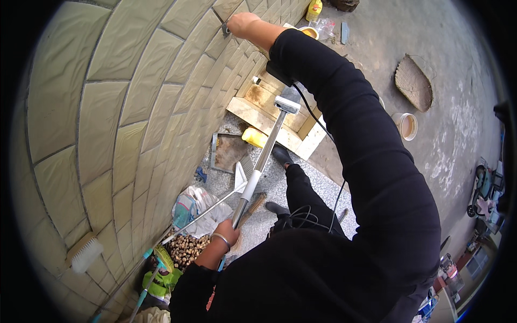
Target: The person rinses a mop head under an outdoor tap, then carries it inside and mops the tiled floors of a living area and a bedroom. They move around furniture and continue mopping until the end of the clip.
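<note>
Landmark for all positions: the tiled wall (pixel 124 107), which fills the left half of the view, its pale stone-look tiles set in staggered rows with dark joints.

Right hand (pixel 242 22): raised high against the wall, closed around a small dark tool (pixel 226 29) whose tip sits on a joint between two tiles. The grip is tight on the tool; the tool's exact kind cannot be told at this size. The arm wears a black sleeve.

Left hand (pixel 226 232): held low, away from the wall face, fist closed around the lower end of a long metal pole (pixel 262 161). A bangle shows at the wrist. The pole runs up and away from the hand to a flat white-and-grey head (pixel 286 104), which hangs above a wooden frame (pixel 269 116) lying at the foot of the wall.

At the wall's base, beside the frame: a yellow bottle (pixel 254 137), a flat metal sheet (pixel 227 152) and a white plastic bag (pixel 200 207). Nearer the person, a heap of short wooden pegs (pixel 186 248) and a green brush (pixel 162 272). A white scrubbing brush (pixel 86 254) rests against the wall, low in the view.

Well away from the wall, on the concrete floor: a shallow basket (pixel 413 83) and a small bucket (pixel 406 126). A black cable (pixel 318 121) hangs beside the right arm.
</note>
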Demonstrator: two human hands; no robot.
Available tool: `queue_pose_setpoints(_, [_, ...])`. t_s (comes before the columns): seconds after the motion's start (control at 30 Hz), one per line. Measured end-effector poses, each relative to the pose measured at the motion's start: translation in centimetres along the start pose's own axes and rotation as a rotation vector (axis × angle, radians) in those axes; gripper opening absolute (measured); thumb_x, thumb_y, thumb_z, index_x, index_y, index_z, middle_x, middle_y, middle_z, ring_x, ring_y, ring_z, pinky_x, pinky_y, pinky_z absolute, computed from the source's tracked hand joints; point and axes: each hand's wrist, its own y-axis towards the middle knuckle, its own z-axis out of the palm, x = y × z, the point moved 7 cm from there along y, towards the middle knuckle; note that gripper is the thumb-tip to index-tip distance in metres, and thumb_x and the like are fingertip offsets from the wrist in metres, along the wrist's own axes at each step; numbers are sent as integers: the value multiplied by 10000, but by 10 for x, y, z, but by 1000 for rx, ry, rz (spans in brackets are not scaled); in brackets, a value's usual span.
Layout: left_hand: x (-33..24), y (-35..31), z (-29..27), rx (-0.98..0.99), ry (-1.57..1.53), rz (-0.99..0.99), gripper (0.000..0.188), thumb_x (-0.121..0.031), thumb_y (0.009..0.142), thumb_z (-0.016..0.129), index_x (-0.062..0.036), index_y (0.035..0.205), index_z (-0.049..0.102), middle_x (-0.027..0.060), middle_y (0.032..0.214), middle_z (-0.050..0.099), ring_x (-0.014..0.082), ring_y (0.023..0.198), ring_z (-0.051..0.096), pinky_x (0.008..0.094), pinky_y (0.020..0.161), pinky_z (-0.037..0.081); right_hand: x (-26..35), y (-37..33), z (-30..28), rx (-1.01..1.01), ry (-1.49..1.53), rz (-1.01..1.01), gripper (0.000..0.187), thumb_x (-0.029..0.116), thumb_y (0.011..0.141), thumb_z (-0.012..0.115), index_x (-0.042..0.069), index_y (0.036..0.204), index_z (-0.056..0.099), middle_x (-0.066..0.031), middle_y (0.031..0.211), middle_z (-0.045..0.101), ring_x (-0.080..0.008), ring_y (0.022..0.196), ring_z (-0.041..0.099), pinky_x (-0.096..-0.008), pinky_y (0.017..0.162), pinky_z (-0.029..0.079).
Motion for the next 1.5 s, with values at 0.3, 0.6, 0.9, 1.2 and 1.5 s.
queue_pose_setpoints(0.3, [-4,17,24,-32,-34,43,284,-215,662,603,41,782,580,231,779,594,371,776,578,399,712,457,-8,-24,-1,-255,670,747,233,121,782,477,48,926,645,-117,979,621,-280,914,599,-363,736,491])
queue_pose_setpoints(0.6, [-5,36,23,15,-32,6,279,-177,660,589,52,818,581,256,804,590,377,800,580,409,721,458,-9,-68,28,-326,858,740,441,243,795,534,31,1170,442,-165,987,592,-341,916,570,-397,768,468])
queue_pose_setpoints(0.9, [4,48,52,-6,-61,115,242,-147,657,582,63,778,576,254,709,581,392,722,581,414,665,461,314,-370,297,327,2367,1441,487,358,819,545,-88,996,460,-139,816,506,-267,695,546,-408,433,465])
queue_pose_setpoints(1.2, [37,-82,48,-158,129,67,238,-173,689,591,18,827,561,239,766,589,388,771,574,428,698,458,265,-335,371,-136,2397,1620,120,68,783,530,-34,746,479,-89,541,472,-199,387,454,-337,352,392])
queue_pose_setpoints(1.5, [82,-160,43,-66,100,-28,225,-182,687,625,12,783,567,222,717,585,380,698,576,429,631,462,249,-337,386,-20,2199,1561,109,81,791,498,1,718,484,-71,539,474,-184,415,475,-338,361,398])
